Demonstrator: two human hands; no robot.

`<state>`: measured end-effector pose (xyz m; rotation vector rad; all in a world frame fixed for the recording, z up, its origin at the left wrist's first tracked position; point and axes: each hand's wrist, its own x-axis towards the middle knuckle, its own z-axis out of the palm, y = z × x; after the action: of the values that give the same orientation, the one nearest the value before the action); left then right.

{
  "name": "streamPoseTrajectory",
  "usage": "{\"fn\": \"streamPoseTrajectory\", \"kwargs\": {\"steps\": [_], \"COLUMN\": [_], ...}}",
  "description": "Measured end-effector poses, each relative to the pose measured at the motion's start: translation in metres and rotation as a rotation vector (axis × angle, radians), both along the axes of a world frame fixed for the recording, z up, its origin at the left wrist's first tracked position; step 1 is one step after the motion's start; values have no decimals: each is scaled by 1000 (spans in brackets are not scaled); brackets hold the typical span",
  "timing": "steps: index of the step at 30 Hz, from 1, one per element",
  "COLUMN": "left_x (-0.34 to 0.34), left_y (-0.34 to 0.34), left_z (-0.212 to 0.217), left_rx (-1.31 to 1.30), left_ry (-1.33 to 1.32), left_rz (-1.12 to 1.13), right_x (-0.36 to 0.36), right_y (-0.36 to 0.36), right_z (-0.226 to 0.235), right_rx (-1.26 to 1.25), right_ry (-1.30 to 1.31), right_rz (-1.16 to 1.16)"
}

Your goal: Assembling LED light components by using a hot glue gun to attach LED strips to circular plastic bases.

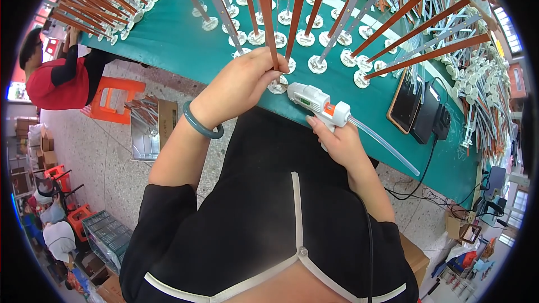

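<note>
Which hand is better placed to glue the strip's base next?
Right, probably. The right hand grips the white hot-glue gun, nozzle almost at the round white base. The left hand is busy pinching the upright brown strip.

Both hands closed: left hand (242, 81) pinching, right hand (338, 140) gripping.

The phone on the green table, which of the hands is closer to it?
Right. The right hand, holding the glue gun, sits just left of the phone. The left hand is farther left, pinching a brown strip.
</note>
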<state>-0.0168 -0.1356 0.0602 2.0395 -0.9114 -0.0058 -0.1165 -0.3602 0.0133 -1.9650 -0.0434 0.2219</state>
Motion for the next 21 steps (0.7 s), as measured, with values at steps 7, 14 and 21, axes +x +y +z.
{"fn": "streamPoseTrajectory", "kwargs": {"steps": [7, 14, 21], "left_x": [-1, -1, -1], "left_y": [0, -1, 0], "left_z": [-1, -1, -2], "left_rx": [-9, -26, -3], "left_ry": [-7, 8, 18], "left_rz": [13, 20, 23], "right_x": [1, 0, -1], "right_y": [1, 0, -1], "right_z": [2, -3, -5], "right_rx": [15, 39, 45], "right_ry": [-11, -29, -52], "right_rz": [1, 4, -3]}}
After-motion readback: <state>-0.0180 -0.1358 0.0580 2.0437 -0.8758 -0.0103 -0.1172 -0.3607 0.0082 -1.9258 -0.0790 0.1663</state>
